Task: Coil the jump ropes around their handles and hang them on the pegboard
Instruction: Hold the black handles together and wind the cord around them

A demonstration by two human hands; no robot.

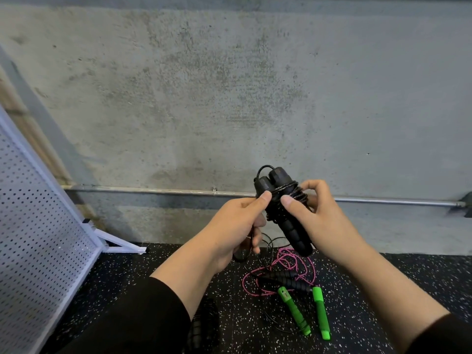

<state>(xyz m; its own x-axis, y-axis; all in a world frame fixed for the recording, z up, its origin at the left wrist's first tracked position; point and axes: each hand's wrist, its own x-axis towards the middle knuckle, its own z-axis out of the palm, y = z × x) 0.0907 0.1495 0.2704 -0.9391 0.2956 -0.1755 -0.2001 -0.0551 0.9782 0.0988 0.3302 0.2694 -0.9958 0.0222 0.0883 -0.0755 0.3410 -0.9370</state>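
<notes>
Handles (283, 213), black and paired, are gripped by both hands, tops tilted up-left. Left hand (237, 226) also pinches slack cord (258, 241) hanging below; right hand (319, 221) clasps the coils. Pegboard (38, 238) stands far left, nearer the left hand.

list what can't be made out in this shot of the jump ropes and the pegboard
- Pegboard, head view: cut off by the left edge; no hooks or hung ropes can be seen.
- Black jump rope: the left hand and right hand cover parts of its coils and handles; the loose end is lost against the dark floor.
- Black object by the left sleeve: blurred, unidentifiable.
- Green handles: their cord is too thin to trace.
</notes>
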